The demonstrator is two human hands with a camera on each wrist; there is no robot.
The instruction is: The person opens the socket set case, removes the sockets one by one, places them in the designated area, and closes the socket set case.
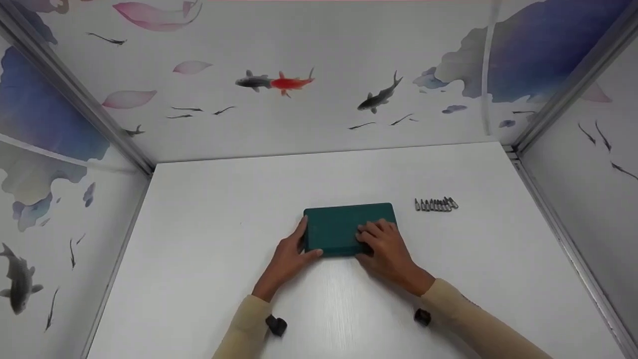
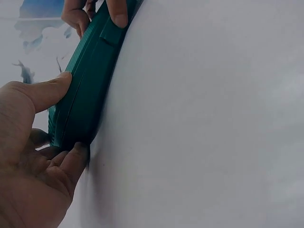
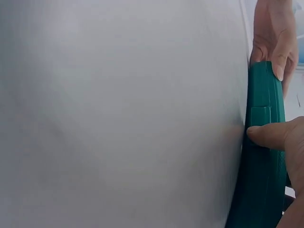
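A dark green, flat rectangular case (image 1: 331, 227) lies closed on the white table. My left hand (image 1: 289, 257) holds its left end, the thumb at the near left corner and the fingers along the side. In the left wrist view, that thumb (image 2: 54, 90) presses the lid's edge while fingertips sit low on the end wall. My right hand (image 1: 384, 249) grips the near right part, its fingers bent over the lid. The right wrist view has the right thumb (image 3: 268, 135) on the front wall, right at the raised latch (image 3: 260, 114).
Several small silver metal bits (image 1: 436, 205) with narrow tips lie in a row on the table (image 1: 224, 209), right of the case. White walls (image 1: 324, 119) printed with fish and petals enclose the table's back and sides.
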